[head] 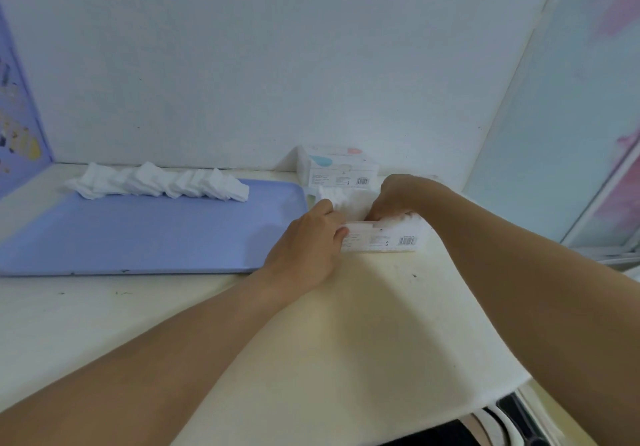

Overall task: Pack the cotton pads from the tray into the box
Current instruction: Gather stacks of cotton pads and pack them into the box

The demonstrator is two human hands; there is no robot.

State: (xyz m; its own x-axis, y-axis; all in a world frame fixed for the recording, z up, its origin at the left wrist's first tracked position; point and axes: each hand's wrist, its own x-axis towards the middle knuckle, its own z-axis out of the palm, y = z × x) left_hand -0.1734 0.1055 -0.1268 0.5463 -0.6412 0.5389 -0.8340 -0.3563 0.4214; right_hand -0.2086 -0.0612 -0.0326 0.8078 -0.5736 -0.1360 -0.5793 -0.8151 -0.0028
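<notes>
The box (381, 238) lies on the table (329, 324) just right of the blue tray (138, 231), its long axis running left to right, barcode face toward the near side. The left hand (304, 248) grips its left end, thumb curled onto the near face. The right hand (398, 198) reaches over the far side with fingers curled down at the open top – pressing a small batch of pads (334, 198) in, by the look of it, though the fingertips are hidden and I cannot tell if they pinch anything. The remaining cotton pads (162, 184) lie in a ragged row along the tray's far edge, well left of both hands – nearer the left one. A second box (337, 167) sits by the far wall
</notes>
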